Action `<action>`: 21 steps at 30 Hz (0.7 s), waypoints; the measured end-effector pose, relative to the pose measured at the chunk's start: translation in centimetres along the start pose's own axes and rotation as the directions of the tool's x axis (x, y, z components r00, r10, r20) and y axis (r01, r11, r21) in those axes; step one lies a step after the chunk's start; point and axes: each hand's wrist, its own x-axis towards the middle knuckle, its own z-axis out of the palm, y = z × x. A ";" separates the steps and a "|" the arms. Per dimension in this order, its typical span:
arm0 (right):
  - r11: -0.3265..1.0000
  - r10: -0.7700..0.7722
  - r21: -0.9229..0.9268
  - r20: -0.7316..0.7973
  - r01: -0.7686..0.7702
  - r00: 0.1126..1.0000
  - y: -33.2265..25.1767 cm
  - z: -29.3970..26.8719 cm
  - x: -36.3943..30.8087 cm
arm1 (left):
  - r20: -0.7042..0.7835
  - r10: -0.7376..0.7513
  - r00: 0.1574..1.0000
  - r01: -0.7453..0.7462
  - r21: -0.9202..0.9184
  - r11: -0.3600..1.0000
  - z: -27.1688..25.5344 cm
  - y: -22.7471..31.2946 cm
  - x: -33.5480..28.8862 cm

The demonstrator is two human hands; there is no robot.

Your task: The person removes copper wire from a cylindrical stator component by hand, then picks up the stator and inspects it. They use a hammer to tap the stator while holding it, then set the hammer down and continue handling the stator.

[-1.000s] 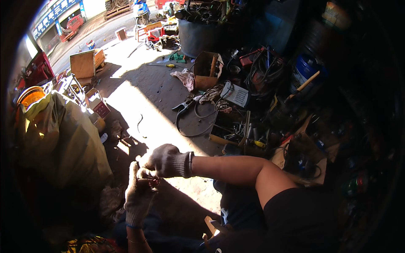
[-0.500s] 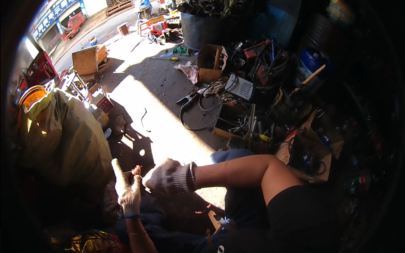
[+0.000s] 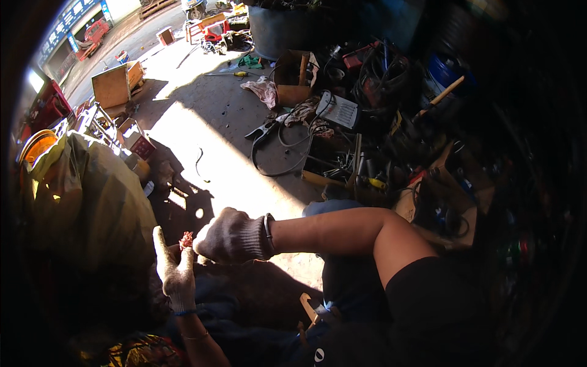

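Both my hands wear knit work gloves. My left hand (image 3: 176,269) has its index finger stretched out and its thumb raised. Between thumb and index sits a small reddish, copper-coloured tangle (image 3: 186,240) that looks like wire, its lower part hidden by the glove. My right hand (image 3: 229,237), in a darker grey glove, is closed in a fist just to the right of the tangle. Whatever its fingers hold is hidden from this view.
A large yellowish sack (image 3: 92,202) stands at the left. Ahead lie a looped black cable (image 3: 263,165) with a clamp, a pale slotted box (image 3: 338,111) and an open box of metal parts (image 3: 330,162). Cardboard boxes (image 3: 465,223) fill the right. A wooden handle (image 3: 443,96) sticks up there.
Both hands appear slightly higher and further left, and the whole scene has shifted left and up with the view. My right fist has turned slightly beside the copper-coloured tangle.
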 end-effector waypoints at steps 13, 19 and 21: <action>0.994 0.033 0.097 0.076 -0.041 0.997 2.2 2.0 1.1 | 0.062 -0.059 0.996 0.081 -0.463 0.882 -0.4 2.5 -0.4; 0.952 -0.182 -0.262 -0.083 0.155 0.980 0.3 -0.9 0.3 | 0.133 0.162 0.978 -0.200 0.354 0.914 1.7 0.5 -0.8; 0.947 -0.293 -0.199 -0.217 0.252 0.931 1.1 -1.8 1.0 | 0.240 0.121 0.963 -0.222 0.455 0.862 2.1 0.5 -1.0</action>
